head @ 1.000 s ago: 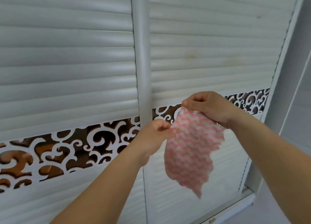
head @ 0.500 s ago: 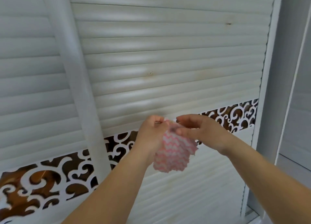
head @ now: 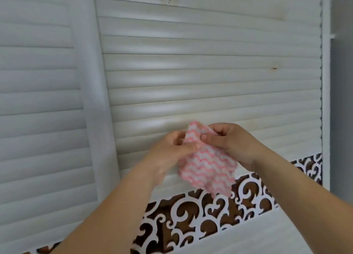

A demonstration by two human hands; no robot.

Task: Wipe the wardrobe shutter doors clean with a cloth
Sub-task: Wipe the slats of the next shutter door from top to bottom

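White shutter doors [head: 210, 78] fill the background; left hand [head: 172, 150] and right hand [head: 229, 141] fingers pinch the cloth [head: 208, 167], hanging lengthwise downward.

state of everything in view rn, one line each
cloth: bunched, held in front of the door, not wiping yet
left hand: pinches the cloth
right hand: pinches the cloth's top
right door: closed, small dark marks on slats
left door: closed
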